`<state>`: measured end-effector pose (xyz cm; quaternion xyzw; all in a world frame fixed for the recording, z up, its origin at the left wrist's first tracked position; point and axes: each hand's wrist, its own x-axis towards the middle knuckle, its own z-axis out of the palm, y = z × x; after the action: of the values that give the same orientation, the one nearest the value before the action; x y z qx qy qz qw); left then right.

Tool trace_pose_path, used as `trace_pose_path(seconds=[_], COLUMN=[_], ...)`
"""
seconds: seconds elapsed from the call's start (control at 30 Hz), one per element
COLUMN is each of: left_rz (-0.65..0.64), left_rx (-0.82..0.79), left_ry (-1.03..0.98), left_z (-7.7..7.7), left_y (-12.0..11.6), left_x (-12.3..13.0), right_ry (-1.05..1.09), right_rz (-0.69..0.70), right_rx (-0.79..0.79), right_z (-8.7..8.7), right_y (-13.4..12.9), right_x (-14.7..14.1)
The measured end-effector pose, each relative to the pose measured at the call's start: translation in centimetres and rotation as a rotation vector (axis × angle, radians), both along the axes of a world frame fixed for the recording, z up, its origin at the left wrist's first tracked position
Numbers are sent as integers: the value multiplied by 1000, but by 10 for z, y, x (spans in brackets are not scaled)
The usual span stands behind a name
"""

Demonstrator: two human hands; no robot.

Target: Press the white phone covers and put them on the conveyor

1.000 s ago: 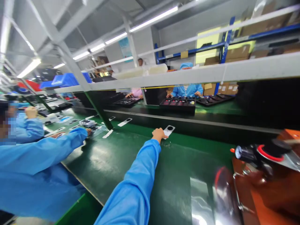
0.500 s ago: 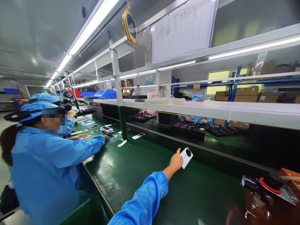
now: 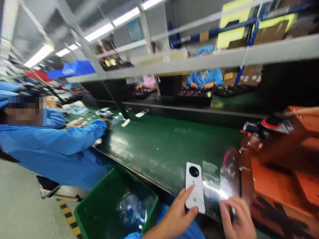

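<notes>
A white phone back or phone with a round black camera ring is in my left hand, close to the front edge of the green work surface. The thumb lies over its lower end and a finger rests at its left side. To its right, my right hand is curled, with thumb and finger tips drawn together in a pinch. Whatever it may hold is too small or blurred to name. Clear plastic film lies between the phone and an orange-brown machine.
The orange-brown machine with a black-and-red fitting stands at the right. A green bin holding clear plastic is below the table edge. A co-worker's blue sleeve reaches over the surface at left, near several white pieces. Metal shelving runs behind.
My left hand has drawn the white phone from the far side of the surface back towards me. My right hand has come into view. The camera has tilted down.
</notes>
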<state>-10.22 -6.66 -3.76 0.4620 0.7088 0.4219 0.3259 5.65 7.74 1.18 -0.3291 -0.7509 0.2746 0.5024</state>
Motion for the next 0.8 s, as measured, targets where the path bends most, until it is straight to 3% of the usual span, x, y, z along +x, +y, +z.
trace_pose_path(seconds=[0.1,0.17,0.3,0.4,0.53,0.8], left_rz=[-109,-123,-5,-44,-95,86], left_rx=[-10,0,175,321,299,381], left_ry=[113,286,682,880,929,905], left_z=[19,21,2,-14,-26,-39], left_y=[-5,-8,-16,-17,-9,1], left_x=[13,11,-9,-24,-28,-16], right_ry=[-58,-65,-70,-123,-197,-422], right_rz=[51,60,61,125,156,148], right_rx=[-231,-330,-377,-390,-321,-287], right_z=[-3,-1,3,1,-7,-10], right_y=[-1,8,27,34,38,31], right_x=[5,-4,-25,-40,-63,-84])
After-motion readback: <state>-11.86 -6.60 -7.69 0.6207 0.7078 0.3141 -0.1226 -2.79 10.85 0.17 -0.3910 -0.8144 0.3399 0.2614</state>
